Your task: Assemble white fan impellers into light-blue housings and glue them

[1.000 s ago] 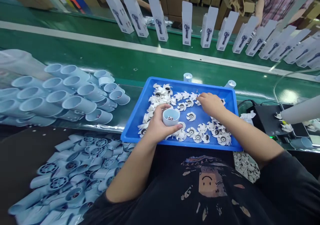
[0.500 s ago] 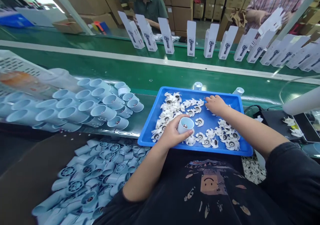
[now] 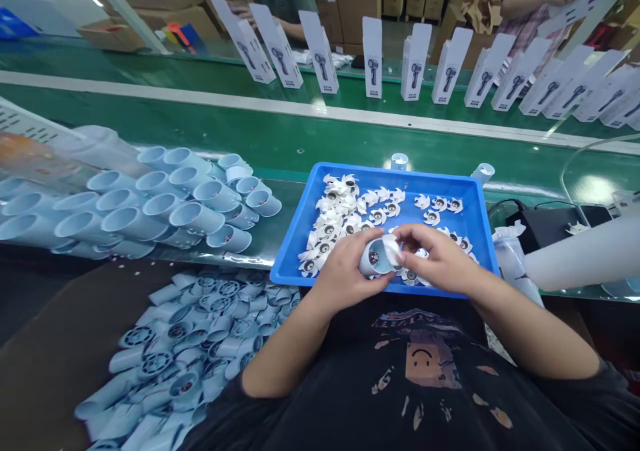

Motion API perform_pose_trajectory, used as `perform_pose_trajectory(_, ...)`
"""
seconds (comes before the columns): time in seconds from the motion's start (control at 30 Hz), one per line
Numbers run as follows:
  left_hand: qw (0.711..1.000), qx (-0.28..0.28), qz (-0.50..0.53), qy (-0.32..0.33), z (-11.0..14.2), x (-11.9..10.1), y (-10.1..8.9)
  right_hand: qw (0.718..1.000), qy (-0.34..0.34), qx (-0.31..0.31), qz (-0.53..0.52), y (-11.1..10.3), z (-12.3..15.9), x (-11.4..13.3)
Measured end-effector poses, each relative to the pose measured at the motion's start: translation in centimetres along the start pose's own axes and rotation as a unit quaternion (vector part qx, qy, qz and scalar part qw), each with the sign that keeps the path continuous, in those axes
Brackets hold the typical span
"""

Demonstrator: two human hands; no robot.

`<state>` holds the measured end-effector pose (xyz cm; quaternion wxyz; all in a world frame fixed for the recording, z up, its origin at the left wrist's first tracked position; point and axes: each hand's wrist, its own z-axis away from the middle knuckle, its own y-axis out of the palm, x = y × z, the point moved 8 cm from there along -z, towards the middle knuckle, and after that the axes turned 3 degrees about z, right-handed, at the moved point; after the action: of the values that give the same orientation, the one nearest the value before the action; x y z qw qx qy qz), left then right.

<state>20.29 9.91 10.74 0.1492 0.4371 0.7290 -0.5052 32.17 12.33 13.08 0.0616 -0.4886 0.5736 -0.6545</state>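
Observation:
My left hand (image 3: 345, 264) is wrapped round a light blue cylindrical housing (image 3: 369, 261), tilted so its open mouth faces right and up. Inside it a small dark and copper-coloured part shows. In my right hand (image 3: 434, 254) a white fan blade wheel (image 3: 392, 249) is pinched between thumb and fingers, right at the mouth of the housing. Both hands are over the near side of a blue tray (image 3: 293, 237). Many white fan wheels (image 3: 330, 214) lie in the tray, heaped on its left and scattered elsewhere.
Light blue housings (image 3: 197, 217) are stacked on the bench at left, with a large heap (image 3: 185, 351) below. Two more housings stand behind the tray. White boxes (image 3: 373, 71) line the far side of the green conveyor (image 3: 225, 121). A white tube-like arm (image 3: 575, 254) juts in from the right.
My right hand has come back from the tray's far side with a fan wheel, to the housing's mouth. My left hand has tilted the housing to the right.

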Motion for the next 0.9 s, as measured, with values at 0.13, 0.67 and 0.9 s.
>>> perform_pose_trajectory(0.13, 0.995, 0.006, -0.067, 0.079, -0.2, -2.0, 0.9, 0.997, -0.004, -0.042, 0.068, -0.5, 1.3, 1.4)
perform_pose_trajectory(0.67, 0.985, -0.048, -0.122, 0.110, 0.1, -4.7, -0.1, 0.996, 0.026, -0.023, -0.088, -0.3, -0.1, 0.6)
perform_pose_trajectory(0.9, 0.991, -0.031, -0.119, 0.053, -0.4, -2.9, -0.3, 0.988, -0.022, -0.144, -0.047, -2.5, 2.6, 1.0)
